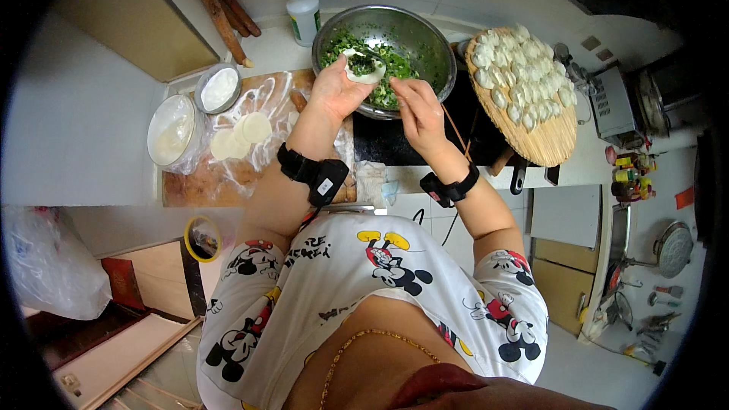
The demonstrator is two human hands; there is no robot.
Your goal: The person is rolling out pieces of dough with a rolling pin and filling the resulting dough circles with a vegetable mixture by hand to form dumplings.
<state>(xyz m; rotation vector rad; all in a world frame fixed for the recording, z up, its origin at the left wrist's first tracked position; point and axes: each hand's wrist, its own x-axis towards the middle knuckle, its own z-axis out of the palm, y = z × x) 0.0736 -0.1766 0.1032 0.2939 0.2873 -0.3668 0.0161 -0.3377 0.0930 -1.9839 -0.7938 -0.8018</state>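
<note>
My left hand (336,91) holds a round dough wrapper (373,75) in its palm, over the near left side of a large steel bowl (441,57). Chopped green filling (360,62) sits on the wrapper. More chopped green filling (401,65) lies in the bowl. My right hand (420,111) is at the bowl's near right rim, its fingers bent and apart from the wrapper. Whether those fingers hold anything cannot be made out. Thin sticks (455,128) show just beyond that hand, over the black cooktop (381,145).
On the floured wooden board (193,188) lie several flat wrappers (256,127). A flour bowl (218,88) and a plastic-covered bowl (172,128) stand at left. Several dumplings (524,77) cover a woven tray (547,145) at right. Behind are a pump bottle (303,14) and wooden rods (213,5).
</note>
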